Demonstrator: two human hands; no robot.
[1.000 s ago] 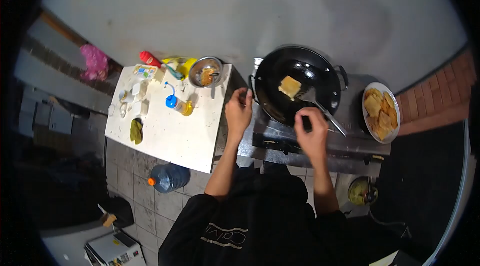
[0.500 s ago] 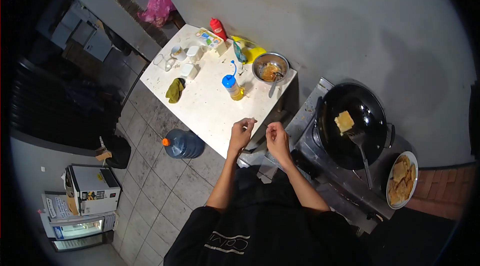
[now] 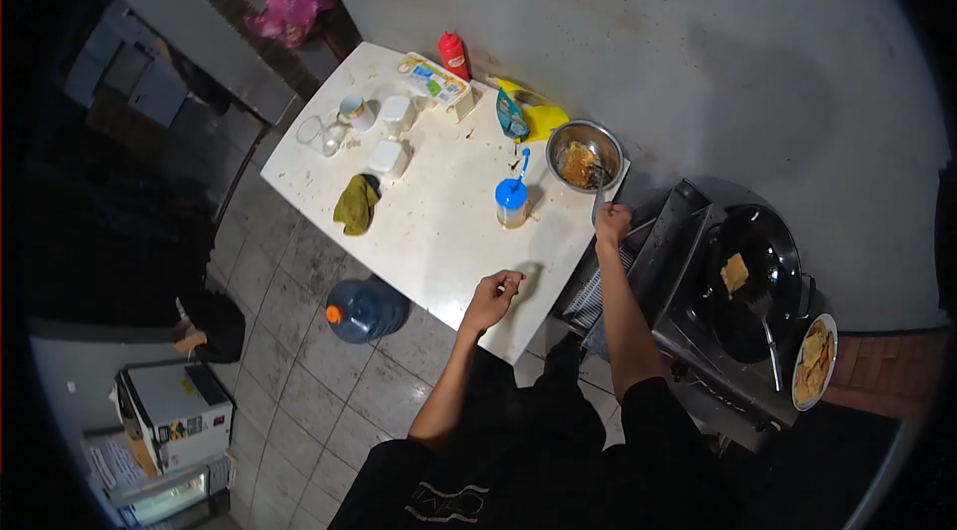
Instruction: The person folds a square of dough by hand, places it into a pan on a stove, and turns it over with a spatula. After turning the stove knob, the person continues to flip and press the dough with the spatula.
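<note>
My right hand (image 3: 611, 224) reaches to the far right corner of the white table (image 3: 439, 231) and closes on the handle of a fork (image 3: 598, 193). The fork's head rests in a metal bowl (image 3: 558, 143) of yellow-brown batter. My left hand (image 3: 495, 289) hovers over the table's near edge with loosely curled fingers and holds nothing. A squeeze bottle of oil with a blue cap (image 3: 511, 203) stands just left of the bowl.
To the right a stove (image 3: 678, 261) carries a black wok (image 3: 768, 251) with one bread piece (image 3: 735, 273) and a spatula (image 3: 770, 336). A plate of fried pieces (image 3: 814, 362) is beside it. The table holds a green cloth (image 3: 356, 204), white cups (image 3: 387, 158) and a red bottle (image 3: 455, 53). A water jug (image 3: 365, 309) stands on the floor.
My view swung left from the wok to the table. My right hand let go of the spatula, left it in the wok, and reached to the fork in the bowl. My left hand left the wok handle.
</note>
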